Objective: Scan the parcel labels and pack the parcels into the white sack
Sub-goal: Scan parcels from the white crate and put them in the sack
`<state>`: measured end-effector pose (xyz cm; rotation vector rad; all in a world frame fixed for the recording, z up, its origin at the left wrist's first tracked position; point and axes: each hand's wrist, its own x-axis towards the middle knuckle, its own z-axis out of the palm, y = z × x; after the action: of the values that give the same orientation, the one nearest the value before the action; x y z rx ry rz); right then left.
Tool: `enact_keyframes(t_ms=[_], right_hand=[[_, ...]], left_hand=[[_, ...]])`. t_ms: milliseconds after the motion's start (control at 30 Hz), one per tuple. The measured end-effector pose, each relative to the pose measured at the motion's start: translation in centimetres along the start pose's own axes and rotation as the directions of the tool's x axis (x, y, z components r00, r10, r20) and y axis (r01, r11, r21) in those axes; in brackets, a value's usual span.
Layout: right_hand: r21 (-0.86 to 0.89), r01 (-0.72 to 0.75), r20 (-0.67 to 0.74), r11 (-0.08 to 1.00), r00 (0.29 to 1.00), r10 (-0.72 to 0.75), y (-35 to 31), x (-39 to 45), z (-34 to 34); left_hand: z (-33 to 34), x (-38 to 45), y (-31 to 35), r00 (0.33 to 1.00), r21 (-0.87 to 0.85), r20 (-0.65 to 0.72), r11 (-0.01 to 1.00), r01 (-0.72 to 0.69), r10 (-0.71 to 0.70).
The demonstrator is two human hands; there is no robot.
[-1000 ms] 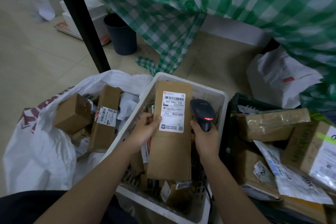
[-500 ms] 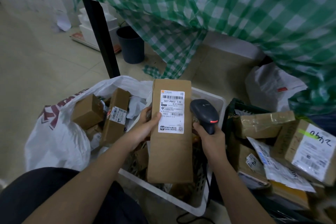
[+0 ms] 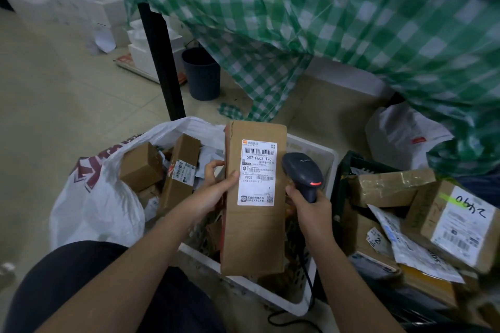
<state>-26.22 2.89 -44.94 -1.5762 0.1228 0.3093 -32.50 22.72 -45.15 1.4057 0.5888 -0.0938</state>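
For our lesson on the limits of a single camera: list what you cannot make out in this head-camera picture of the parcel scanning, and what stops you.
- White basket contents: hidden behind the held box and both hands.
- Scanner window: faces away.
- Small print on the label: too small.
- White sack depth: covered by boxes.
- Parcels at right: cut off by the frame edge.

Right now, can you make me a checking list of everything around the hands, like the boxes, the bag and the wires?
Surface: tiled floor, no table in use.
Job's things: tall cardboard parcel, label facing up; white sack holding brown boxes; barcode scanner, red light on.
Clutter: white crate; dark crate with piled parcels.
Hands: left hand holds the parcel; right hand grips the scanner.
Cables: black scanner cable on the floor.
Surroundings: green checked cloth, dark bin.
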Motion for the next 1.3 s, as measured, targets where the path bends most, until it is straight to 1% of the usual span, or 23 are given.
enact_keyframes(t_ms=[67,200,433,500,567,633,733,833,967,1100,1300], right_hand=[[0.025,-0.008,-0.019,1.000,1.000,0.009,-0.4,0.3,0.0],[-0.018,-0.005,-0.032,1.000,0.999,0.005,-1.0,1.9,0.4],[-0.093,-0.097,-0.052,0.991,0.994,0.093,-0.7,4.8,0.8],[-0.098,-0.104,-0.070,0.990,0.993,0.097,-1.1,4.7,0.7],[-0.085,-0.108,-0.056,0.990,0.993,0.103,-1.5,4.1,0.2],[-0.108,-0.095,0.006,0.990,0.995,0.096,-1.9,3.2,-0.4],[-0.193,-0.078,0.110,0.978,0.989,0.101,-2.3,2.2,-0.8],[-0.224,-0.058,0.151,0.973,0.984,0.093,-2.6,1.4,-0.7],[-0.233,-0.042,0.137,0.972,0.988,0.075,-2.7,0.7,-0.9],[-0.238,-0.071,0.093,0.969,0.991,0.096,-2.7,0.4,-1.6],[-0.273,-0.086,0.098,0.958,0.988,0.116,-2.9,0.2,-1.9]], left_hand=[[0.1,0.3,0.2,0.999,0.033,-0.010,0.999,-0.030,0.030],[0.3,2.0,0.9,0.995,0.104,-0.041,0.991,-0.086,0.091],[0.8,5.6,0.9,0.994,0.220,-0.074,0.974,-0.056,0.074],[0.7,6.4,0.5,0.994,0.194,-0.085,0.980,-0.044,0.062],[0.4,7.2,0.1,0.994,0.142,-0.106,0.990,-0.007,0.023],[0.2,7.7,-0.2,0.992,0.115,-0.125,0.993,0.013,0.002],[0.4,8.1,-0.3,0.992,0.087,-0.126,0.996,0.022,-0.011],[0.8,7.9,-0.4,0.993,0.110,-0.121,0.994,0.016,-0.002],[0.8,7.7,-0.4,0.991,0.118,-0.135,0.993,0.006,0.010],[0.7,7.5,-0.5,0.992,0.110,-0.126,0.994,0.003,0.011],[0.7,7.4,-0.5,0.994,0.119,-0.110,0.993,0.000,0.013]])
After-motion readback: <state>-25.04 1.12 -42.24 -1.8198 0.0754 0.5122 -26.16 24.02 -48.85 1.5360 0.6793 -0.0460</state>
